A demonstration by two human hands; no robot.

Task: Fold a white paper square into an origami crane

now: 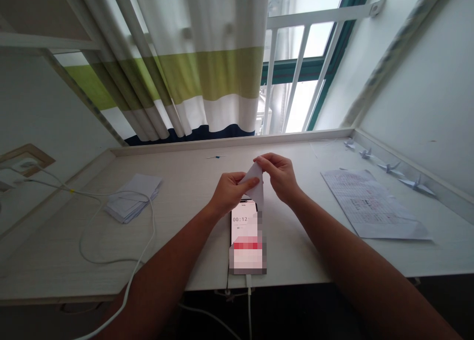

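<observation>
A small piece of folded white paper [255,173] is held up between both hands over the middle of the desk. My left hand [232,189] pinches its lower left side, the thumb lying across the front. At its top corner, the fingertips of my right hand [279,174] are closed on the paper. Just below it a phone [244,226] lies face up, its screen lit with a running time display and partly covered by the paper's lower end. A white charging cable [249,283] runs from the phone's near end over the desk edge.
Left on the desk [185,177] lies a stack of white paper [133,197], with a white cable [152,216] looping beside it. At right are printed sheets [372,202] and several folded paper cranes [388,168] along the raised edge. A small blue-centred item [217,157] sits near the back.
</observation>
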